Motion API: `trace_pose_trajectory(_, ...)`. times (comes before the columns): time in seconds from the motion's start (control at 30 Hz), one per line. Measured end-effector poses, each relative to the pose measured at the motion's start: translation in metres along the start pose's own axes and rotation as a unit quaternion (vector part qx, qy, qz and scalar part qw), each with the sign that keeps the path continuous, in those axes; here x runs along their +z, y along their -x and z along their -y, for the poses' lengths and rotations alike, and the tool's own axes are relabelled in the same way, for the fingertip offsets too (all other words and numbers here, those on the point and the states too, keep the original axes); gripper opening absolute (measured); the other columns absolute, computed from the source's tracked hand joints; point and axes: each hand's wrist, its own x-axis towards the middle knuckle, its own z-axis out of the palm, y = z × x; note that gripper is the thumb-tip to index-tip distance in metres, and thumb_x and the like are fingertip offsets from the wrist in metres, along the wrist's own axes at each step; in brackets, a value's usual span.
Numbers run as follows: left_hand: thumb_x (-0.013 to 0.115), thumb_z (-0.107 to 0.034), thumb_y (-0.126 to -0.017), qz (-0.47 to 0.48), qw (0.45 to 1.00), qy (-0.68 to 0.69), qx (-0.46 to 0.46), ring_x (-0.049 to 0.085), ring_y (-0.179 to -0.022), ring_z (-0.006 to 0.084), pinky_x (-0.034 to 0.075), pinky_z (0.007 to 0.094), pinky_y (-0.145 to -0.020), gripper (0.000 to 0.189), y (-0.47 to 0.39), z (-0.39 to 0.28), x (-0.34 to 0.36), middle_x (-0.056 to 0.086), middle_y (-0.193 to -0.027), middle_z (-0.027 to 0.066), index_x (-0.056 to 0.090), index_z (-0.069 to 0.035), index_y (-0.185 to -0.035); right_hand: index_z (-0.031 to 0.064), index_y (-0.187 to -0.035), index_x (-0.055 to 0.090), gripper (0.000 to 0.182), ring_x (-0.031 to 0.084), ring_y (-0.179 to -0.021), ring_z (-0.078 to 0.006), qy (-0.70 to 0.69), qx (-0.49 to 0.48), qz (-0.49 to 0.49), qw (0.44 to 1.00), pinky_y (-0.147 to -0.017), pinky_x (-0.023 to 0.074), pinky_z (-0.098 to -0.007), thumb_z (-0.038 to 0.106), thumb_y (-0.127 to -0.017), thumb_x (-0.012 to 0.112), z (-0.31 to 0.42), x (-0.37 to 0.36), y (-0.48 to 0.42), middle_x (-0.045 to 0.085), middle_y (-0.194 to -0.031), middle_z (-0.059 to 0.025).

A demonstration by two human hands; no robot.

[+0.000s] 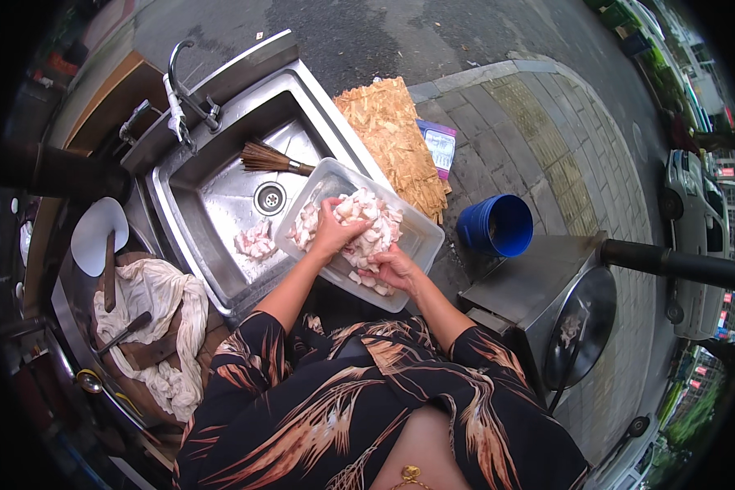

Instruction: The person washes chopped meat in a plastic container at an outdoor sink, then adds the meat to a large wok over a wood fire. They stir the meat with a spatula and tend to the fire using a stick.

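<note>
A translucent plastic tub point(425, 236) tilts over the near right edge of a stainless steel sink point(186, 229). Both my hands are inside it, cupped around a heap of pale pink chopped meat or fat point(367, 214). My left hand point(336, 229) grips the heap from the left, fingers partly sunk in the pieces. My right hand point(395, 269) holds it from below on the right. More pieces lie at the tub's left end and bottom. A small pile of the same pieces point(256, 241) rests on the sink floor near the drain point(270, 198).
A whisk brush point(269, 158) lies in the sink under the faucet point(186, 92). To the right are a chipboard sheet point(392, 135), a blue bucket point(496, 225) and a wok point(582, 327) with a few pieces. Cloths point(153, 294) and a cleaver point(99, 236) lie at left.
</note>
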Motion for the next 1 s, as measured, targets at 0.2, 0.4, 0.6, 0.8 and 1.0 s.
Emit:
trace_pose_trajectory(0.2,0.08,-0.03,-0.07,-0.012,0.997,-0.031,-0.069,0.06,-0.084,0.0169,0.05,0.0291,-0.073,0.062,0.0,-0.036,0.006,0.063,-0.096,0.0103,0.048,0.001,-0.113,0.0062,-0.123,0.045,0.057,0.061,-0.096,-0.0244,0.045,-0.038,-0.023,0.998,-0.073,0.0542,-0.0462,-0.01,-0.07,0.057,-0.019,-0.007,-0.015,0.06,-0.108,-0.0091)
trace_pose_trajectory(0.4,0.081,-0.03,-0.068,-0.067,0.995,0.07,-0.028,0.061,-0.078,0.015,0.05,0.0283,-0.068,0.055,-0.001,-0.014,0.017,0.064,-0.089,0.0123,0.05,0.001,-0.101,0.0088,-0.122,0.046,0.052,0.06,-0.097,-0.0228,-0.048,-0.006,0.015,0.999,-0.079,0.0513,-0.0522,-0.007,-0.073,0.055,-0.008,-0.004,-0.005,0.059,-0.11,-0.0086)
trace_pose_trajectory(0.6,0.08,-0.026,-0.07,-0.035,0.993,0.107,-0.029,0.059,-0.08,0.0129,0.05,0.0272,-0.068,0.052,0.005,-0.015,0.017,0.062,-0.091,0.0103,0.047,-0.001,-0.102,0.0007,-0.107,0.055,0.037,0.063,-0.076,-0.0167,0.032,-0.093,-0.055,0.994,-0.069,0.0532,-0.0325,-0.007,-0.071,0.055,-0.02,-0.019,-0.026,0.064,-0.095,-0.0083)
trace_pose_trajectory(0.8,0.076,-0.022,-0.077,-0.005,0.995,0.089,-0.045,0.058,-0.081,0.0133,0.05,0.0276,-0.067,0.048,0.003,-0.01,0.012,0.059,-0.094,0.0083,0.043,-0.006,-0.108,0.0011,-0.11,0.054,0.044,0.063,-0.076,-0.0152,0.06,-0.13,-0.073,0.987,-0.068,0.0527,-0.0292,-0.009,-0.067,0.055,-0.024,-0.013,-0.022,0.063,-0.093,-0.0063)
trace_pose_trajectory(1.0,0.079,-0.025,-0.073,0.015,0.986,0.143,-0.087,0.058,-0.083,0.0135,0.05,0.0277,-0.07,0.052,-0.002,-0.012,0.006,0.06,-0.095,0.0086,0.046,-0.003,-0.108,0.005,-0.123,0.044,0.062,0.062,-0.087,-0.0178,0.073,-0.107,0.006,0.992,-0.072,0.054,-0.0313,-0.009,-0.064,0.057,-0.014,-0.014,-0.019,0.06,-0.105,-0.0071)
